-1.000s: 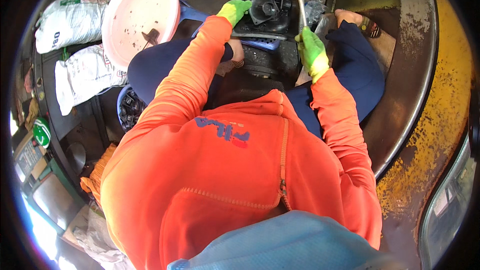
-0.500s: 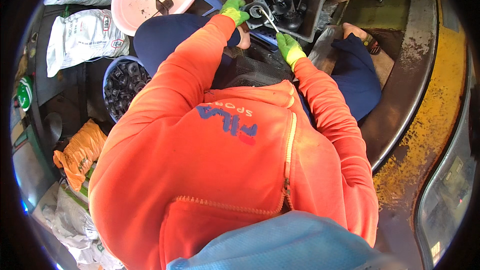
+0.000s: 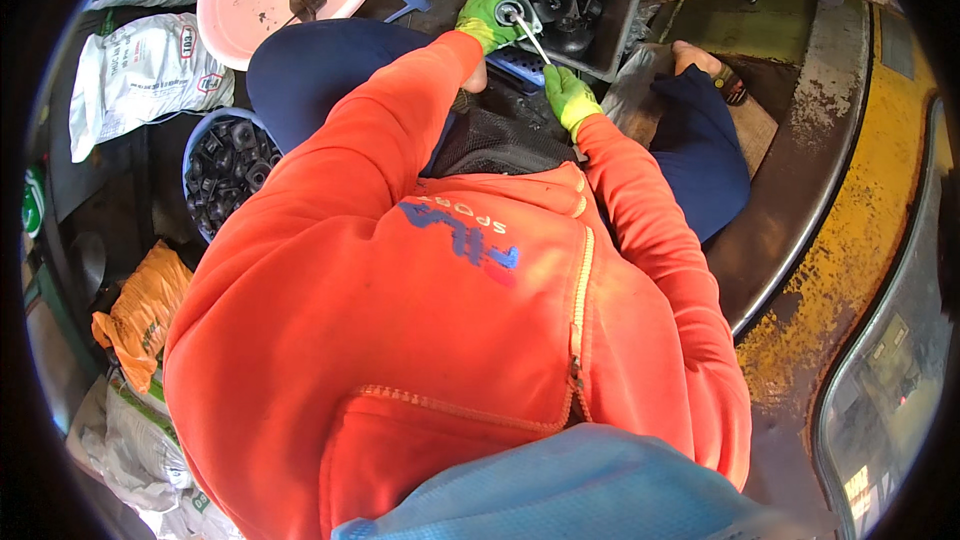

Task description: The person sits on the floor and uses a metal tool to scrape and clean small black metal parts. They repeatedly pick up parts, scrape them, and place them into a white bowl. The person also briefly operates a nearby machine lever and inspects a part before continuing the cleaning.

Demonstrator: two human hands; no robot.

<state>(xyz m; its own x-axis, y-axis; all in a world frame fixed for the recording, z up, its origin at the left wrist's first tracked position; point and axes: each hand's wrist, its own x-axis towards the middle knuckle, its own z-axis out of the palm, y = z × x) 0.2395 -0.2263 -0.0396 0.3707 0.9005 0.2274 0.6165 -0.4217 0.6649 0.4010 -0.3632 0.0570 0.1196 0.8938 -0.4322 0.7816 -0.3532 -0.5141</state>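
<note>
My left hand [image 3: 487, 16], in a yellow-green glove, is closed round a black part with a pale round ring [image 3: 508, 12] at its top. From my right hand [image 3: 571, 97], gloved alike, a thin whitish rod [image 3: 531, 40] runs up to the far left, its far end at the ring's opening. The fingers of that hand are pinched on the rod's near end; the rod's exact kind does not show. Just beyond both hands stands a dark grey bin [image 3: 628, 35] holding several black parts [image 3: 570, 28] with thin stems.
Left of my knee are a pink basin [image 3: 225, 0] with a dark piece inside and a blue tub [image 3: 187, 185] full of black parts. White sacks [image 3: 150, 75] and an orange bag [image 3: 145, 310] lie farther left. A rusty yellow metal edge [image 3: 820, 330] curves along the right.
My left fingers now wrap more closely round the black part, which has turned slightly. The rod stays at the ring. The whole view has shifted a little.
</note>
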